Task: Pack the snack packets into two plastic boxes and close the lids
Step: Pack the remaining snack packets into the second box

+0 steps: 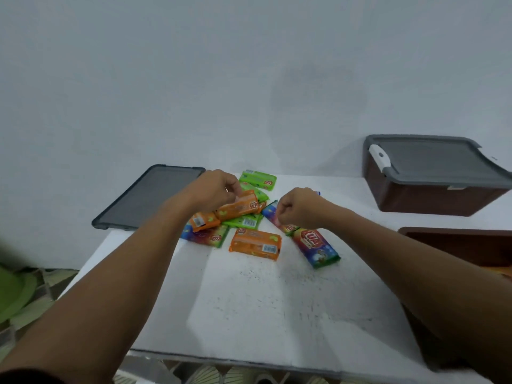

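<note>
Both hands are out over the pile at the far middle of the table (249, 314). The left hand (213, 189) has its fingers pinched on an orange packet (238, 207) at the top of the heap, lifted a little at its right end, long axis running left to right. The right hand (297, 207) is curled into a loose fist over the end of a long multicolour packet (315, 243); whether it has actually gripped that packet, I cannot tell, the fingers are tucked under.

Now the key relation. The open box (454, 245) sits at the right edge, near side, only its brown rim showing, and it is the right hand that is closer to it. The multicolour packet lies just beside that hand, its long axis slanting from far-left to near-right, pointing roughly toward the open box. So a short carry to the right looks like the natural move for that one.

The left hand's orange packet has farther to go, right across the pile. The second box (432, 195) at far right has its grey lid resting on top. A loose lid (146, 196) lies far left. More packets, green (257, 180) and orange (256, 243), wait on the table between the hands.
</note>
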